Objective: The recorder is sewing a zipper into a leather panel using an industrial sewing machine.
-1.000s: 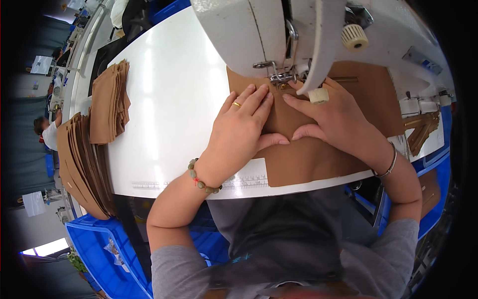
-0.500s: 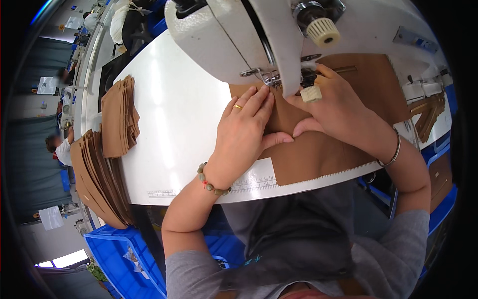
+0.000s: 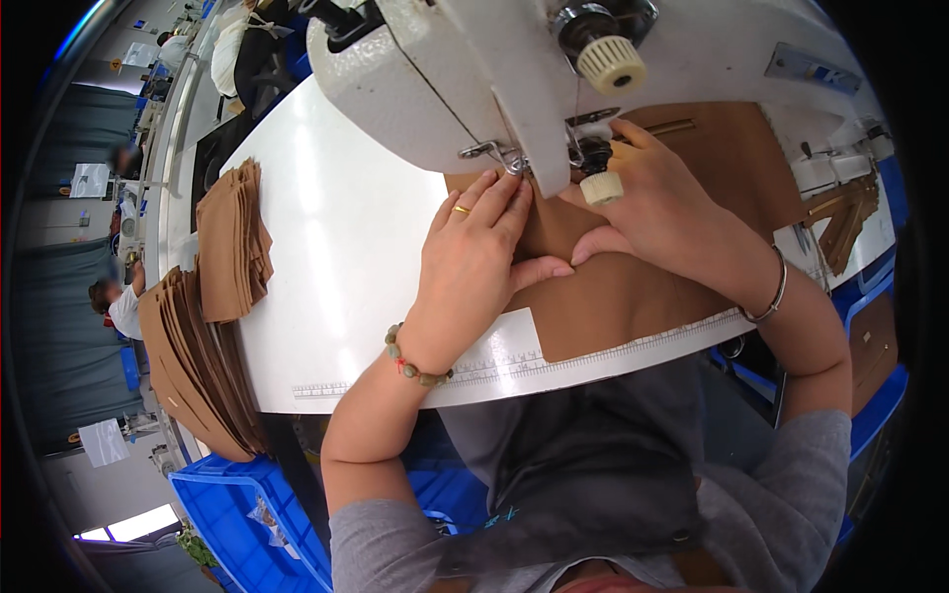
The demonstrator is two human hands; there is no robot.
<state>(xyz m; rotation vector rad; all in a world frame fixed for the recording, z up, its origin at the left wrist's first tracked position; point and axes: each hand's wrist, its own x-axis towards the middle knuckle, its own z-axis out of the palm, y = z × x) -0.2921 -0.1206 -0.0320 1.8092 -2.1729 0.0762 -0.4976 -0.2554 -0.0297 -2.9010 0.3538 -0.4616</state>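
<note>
Brown fabric (image 3: 623, 306) lies under the presser foot (image 3: 513, 164) of a white sewing machine (image 3: 425, 109). My left hand (image 3: 470, 262), with a gold ring, rests palm down on it, long fingers stretched out to just below the foot, thumb out to the right. My right hand (image 3: 657, 212) lies on the fabric right of the foot, fingers spread and partly hidden behind the needle housing and cream knob (image 3: 600, 187). Its thumb tip nearly meets or touches my left thumb; I cannot tell which.
Brown cut pieces are stacked at the left (image 3: 227, 237) and in a longer pile (image 3: 193, 366). Narrow brown pieces (image 3: 850, 222) lie at the right. Blue bins (image 3: 227, 504) stand below the white table (image 3: 336, 287). Co-workers (image 3: 124, 306) are at the far left.
The view has shifted, showing more of the machine's top. My right hand's fingers reach further up behind the housing, the index more hidden. My left hand has barely moved on the fabric.
</note>
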